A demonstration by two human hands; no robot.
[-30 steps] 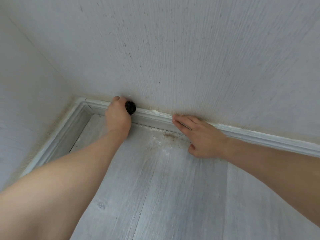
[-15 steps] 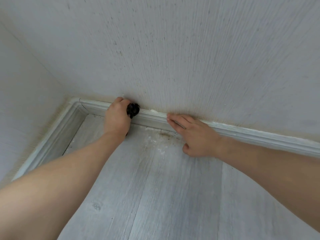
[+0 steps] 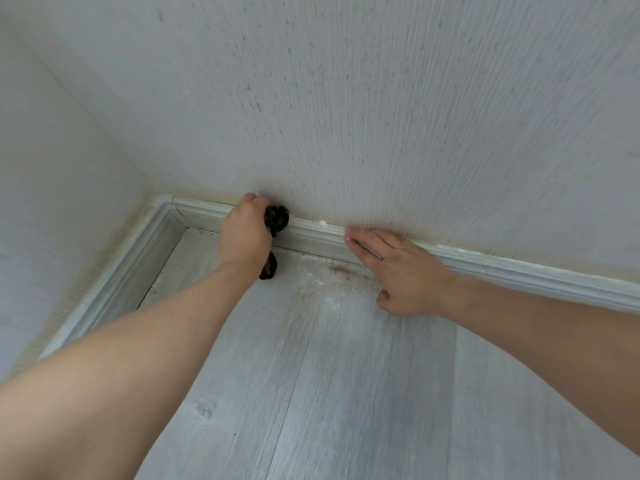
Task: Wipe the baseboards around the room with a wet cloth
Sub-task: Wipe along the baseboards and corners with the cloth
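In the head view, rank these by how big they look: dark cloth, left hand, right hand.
1. right hand
2. left hand, close to the right in size; foreshortened, so unsure
3. dark cloth, mostly hidden inside the left hand's grip

Two bare forearms in view, entering from bottom-left and right edges. No sleeves visible on either arm; both uncovered from frame edge to wrist. Left hand [image 3: 246, 233] bare: no glove, ring, watch or bracelet showing. Right hand [image 3: 405, 271] likewise bare, wrist unadorned. Fingernails short, unpainted where visible. No clothing in frame.
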